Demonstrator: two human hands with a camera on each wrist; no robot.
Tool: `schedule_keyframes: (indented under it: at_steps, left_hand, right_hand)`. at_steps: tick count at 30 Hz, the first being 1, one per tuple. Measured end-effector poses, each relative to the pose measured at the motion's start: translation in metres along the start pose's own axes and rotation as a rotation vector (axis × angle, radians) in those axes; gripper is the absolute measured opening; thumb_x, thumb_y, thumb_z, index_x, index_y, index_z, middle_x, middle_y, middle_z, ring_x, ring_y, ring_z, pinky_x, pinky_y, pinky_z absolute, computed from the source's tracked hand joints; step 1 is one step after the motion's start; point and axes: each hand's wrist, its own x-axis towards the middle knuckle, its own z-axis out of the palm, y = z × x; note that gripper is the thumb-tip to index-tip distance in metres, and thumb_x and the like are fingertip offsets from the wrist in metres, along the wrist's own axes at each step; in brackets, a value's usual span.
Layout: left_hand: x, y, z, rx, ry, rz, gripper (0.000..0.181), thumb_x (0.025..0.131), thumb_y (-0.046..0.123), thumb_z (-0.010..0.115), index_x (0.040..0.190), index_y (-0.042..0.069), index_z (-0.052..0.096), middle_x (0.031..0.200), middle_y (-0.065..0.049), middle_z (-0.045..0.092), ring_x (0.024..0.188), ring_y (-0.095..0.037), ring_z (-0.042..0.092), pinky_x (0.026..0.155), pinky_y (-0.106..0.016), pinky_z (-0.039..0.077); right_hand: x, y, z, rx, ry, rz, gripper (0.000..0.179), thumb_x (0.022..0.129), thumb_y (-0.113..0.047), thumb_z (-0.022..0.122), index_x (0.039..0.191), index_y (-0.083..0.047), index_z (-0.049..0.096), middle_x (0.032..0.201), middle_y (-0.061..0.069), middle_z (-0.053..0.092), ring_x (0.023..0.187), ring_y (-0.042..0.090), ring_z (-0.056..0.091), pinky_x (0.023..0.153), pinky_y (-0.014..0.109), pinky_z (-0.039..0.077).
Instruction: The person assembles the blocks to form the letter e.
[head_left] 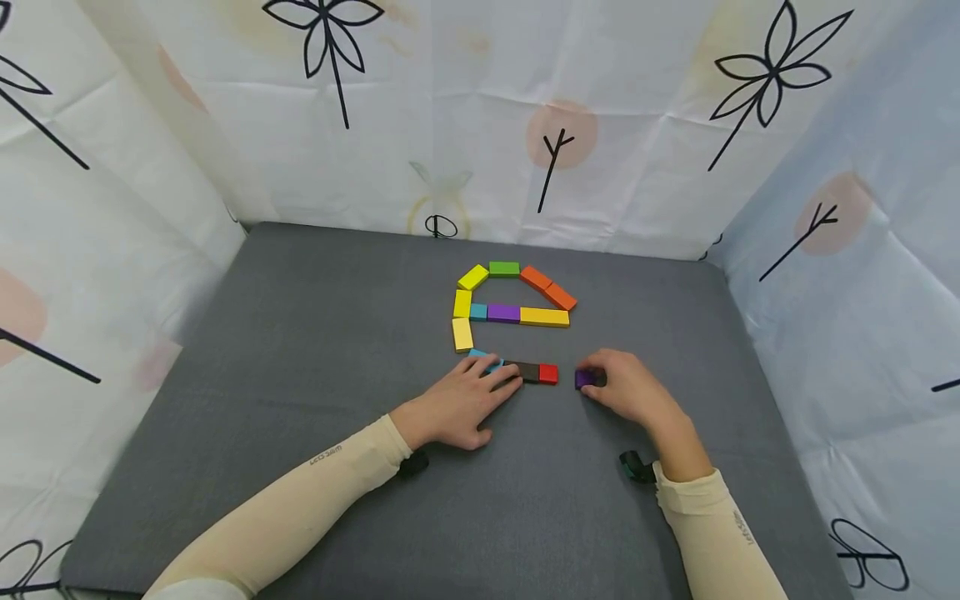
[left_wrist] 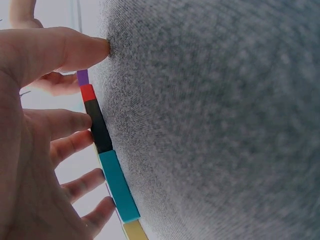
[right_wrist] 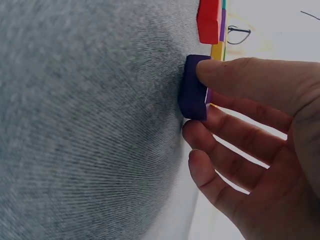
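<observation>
Coloured blocks lie end to end in a looped line on the grey table. My left hand [head_left: 459,402] rests its spread fingers on the blue block [left_wrist: 120,187] and the black block [left_wrist: 99,126] in the bottom row. A red block [head_left: 548,374] ends that row on the right. Just past it, my right hand [head_left: 626,385] pinches a dark purple block [right_wrist: 194,87] between thumb and fingers, low at the tabletop. A gap separates the purple block from the red one. In the head view the fingers partly cover the blue, black and dark purple blocks.
Above the bottom row, yellow blocks [head_left: 462,303], a green block [head_left: 504,269] and orange blocks [head_left: 547,287] form the loop. A purple block [head_left: 503,313] and a long yellow block [head_left: 544,317] cross its middle. White printed cloth [head_left: 480,167] borders the grey table [head_left: 315,333].
</observation>
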Motion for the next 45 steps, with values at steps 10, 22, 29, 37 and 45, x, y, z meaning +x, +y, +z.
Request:
schedule_keyframes:
  at_steps: [10, 22, 29, 37, 45]
  left_hand:
    - [-0.001, 0.0, 0.0, 0.006, 0.002, -0.01, 0.082, 0.098, 0.046, 0.072, 0.169, 0.015, 0.042, 0.173, -0.005, 0.034, 0.157, -0.037, 0.03, 0.126, -0.054, 0.026]
    - [0.001, 0.001, -0.001, 0.008, -0.009, -0.016, 0.083, 0.098, 0.048, 0.072, 0.169, 0.016, 0.042, 0.174, -0.005, 0.033, 0.158, -0.037, 0.03, 0.127, -0.054, 0.026]
    - [0.001, 0.001, 0.001, 0.005, -0.008, -0.018, 0.084, 0.098, 0.047, 0.073, 0.169, 0.016, 0.042, 0.173, -0.005, 0.033, 0.158, -0.037, 0.03, 0.127, -0.053, 0.026]
    - [0.0, 0.0, 0.002, -0.012, 0.004, -0.012, 0.084, 0.098, 0.046, 0.074, 0.169, 0.015, 0.042, 0.173, -0.006, 0.033, 0.158, -0.038, 0.03, 0.127, -0.054, 0.026]
    - [0.0, -0.001, 0.003, -0.013, 0.0, -0.016, 0.084, 0.098, 0.047, 0.073, 0.169, 0.015, 0.041, 0.174, -0.006, 0.032, 0.158, -0.038, 0.029, 0.127, -0.055, 0.025]
  right_hand:
    - [0.003, -0.01, -0.006, -0.014, 0.031, -0.016, 0.03, 0.093, -0.008, 0.086, 0.121, 0.0, 0.079, 0.115, 0.013, 0.074, 0.106, 0.033, 0.068, 0.095, 0.057, 0.055]
    - [0.011, -0.025, -0.002, -0.021, 0.01, -0.015, 0.031, 0.094, -0.01, 0.086, 0.122, -0.001, 0.079, 0.117, 0.013, 0.074, 0.105, 0.031, 0.068, 0.095, 0.055, 0.056]
    - [0.015, -0.026, 0.004, -0.028, -0.006, -0.023, 0.029, 0.093, -0.01, 0.087, 0.12, -0.002, 0.08, 0.116, 0.012, 0.075, 0.107, 0.032, 0.069, 0.097, 0.056, 0.055]
    - [0.018, -0.027, 0.007, -0.038, -0.013, -0.015, 0.03, 0.093, -0.01, 0.086, 0.121, -0.002, 0.08, 0.116, 0.012, 0.075, 0.107, 0.032, 0.069, 0.096, 0.056, 0.055]
    - [0.022, -0.026, 0.01, -0.041, -0.018, -0.009, 0.028, 0.093, -0.01, 0.087, 0.119, -0.003, 0.08, 0.112, 0.009, 0.074, 0.099, 0.028, 0.068, 0.092, 0.053, 0.055]
